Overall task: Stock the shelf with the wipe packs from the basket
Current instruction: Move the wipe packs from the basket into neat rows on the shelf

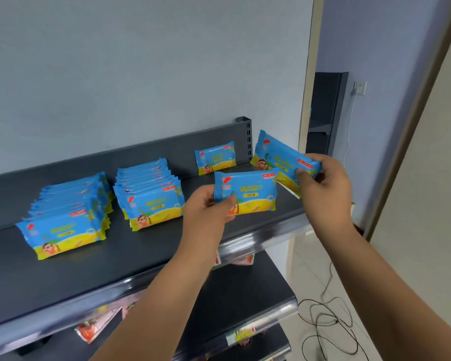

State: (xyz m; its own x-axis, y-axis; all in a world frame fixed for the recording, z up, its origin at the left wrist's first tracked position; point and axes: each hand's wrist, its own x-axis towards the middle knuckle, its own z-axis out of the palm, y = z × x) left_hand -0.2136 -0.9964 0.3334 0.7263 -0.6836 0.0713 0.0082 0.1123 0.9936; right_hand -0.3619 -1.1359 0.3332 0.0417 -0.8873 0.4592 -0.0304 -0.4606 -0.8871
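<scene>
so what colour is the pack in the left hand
The pack is blue above, yellow below; head view.

A pale grey wall [141, 74] rises behind. Past a door frame [305, 100] at right stands a dark rack [326, 108], with a white socket [359, 87] beside it and a white cord [348, 131] hanging down. A black cable [328, 315] lies tangled on the tiled floor [307, 256].

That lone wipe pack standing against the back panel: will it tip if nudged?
Probably tips easily: the lone wipe pack stands on its edge against the back panel. Likely light: the right hand holds an identical pack by one end. Glossy film, maybe slippery.
</scene>
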